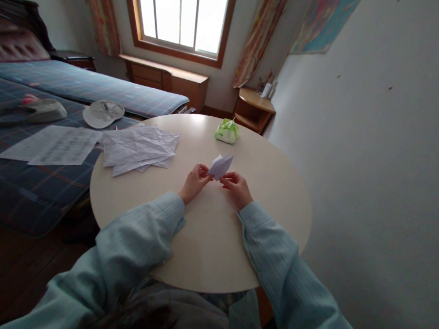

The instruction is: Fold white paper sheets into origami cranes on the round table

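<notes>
A small piece of folded white paper (220, 166) is held up above the round table (199, 224), between my two hands. My left hand (196, 182) pinches its lower left side with thumb and fingers. At the lower right, my right hand (237, 187) has its fingers closed on the paper's edge. The paper has pointed corners and several folded layers; its exact shape is too small to make out. Parts of the fingertips are hidden behind it.
A pile of creased white sheets (140, 150) lies at the table's left edge. Behind my hands stands a green and white tissue pack (227, 131). Printed sheets (57, 145) and a white cap (103, 114) rest on the bed (17, 188). The wall (380, 173) rises at the right.
</notes>
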Motion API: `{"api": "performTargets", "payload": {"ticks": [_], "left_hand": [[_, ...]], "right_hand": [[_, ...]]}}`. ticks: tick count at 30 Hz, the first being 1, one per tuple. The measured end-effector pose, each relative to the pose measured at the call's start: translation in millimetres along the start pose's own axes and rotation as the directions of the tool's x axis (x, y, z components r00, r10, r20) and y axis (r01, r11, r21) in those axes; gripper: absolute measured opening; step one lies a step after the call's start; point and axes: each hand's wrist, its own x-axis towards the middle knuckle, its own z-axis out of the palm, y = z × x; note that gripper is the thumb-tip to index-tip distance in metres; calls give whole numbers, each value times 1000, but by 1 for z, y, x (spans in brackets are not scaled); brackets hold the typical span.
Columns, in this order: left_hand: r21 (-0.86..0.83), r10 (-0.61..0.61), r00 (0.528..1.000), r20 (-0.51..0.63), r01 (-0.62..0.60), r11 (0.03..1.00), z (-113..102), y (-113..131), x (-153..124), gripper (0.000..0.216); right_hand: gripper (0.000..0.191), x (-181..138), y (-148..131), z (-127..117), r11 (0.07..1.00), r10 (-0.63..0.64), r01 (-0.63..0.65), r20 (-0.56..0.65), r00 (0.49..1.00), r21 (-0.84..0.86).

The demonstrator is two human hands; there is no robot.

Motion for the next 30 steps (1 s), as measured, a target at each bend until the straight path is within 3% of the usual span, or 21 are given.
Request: {"api": "performTargets", "payload": {"ticks": [6,12,20,30], "left_hand": [[199,66,997,45,-74,977,2,2,-4,22],[148,79,984,157,-103,984,6,9,-9,21],[208,120,980,161,-152,966,4,9,-9,15],[282,196,966,171,-238,930,4,0,-7,18]], "right_hand": [[31,1,2,-1,998,-5,5,5,1000,-63],[32,1,3,-4,991,-88,84,-41,995,-106],[33,-1,3,-2,982,-149,152,35,988,-110],[31,-5,-2,1,984,-122,132,82,989,-120]]}}
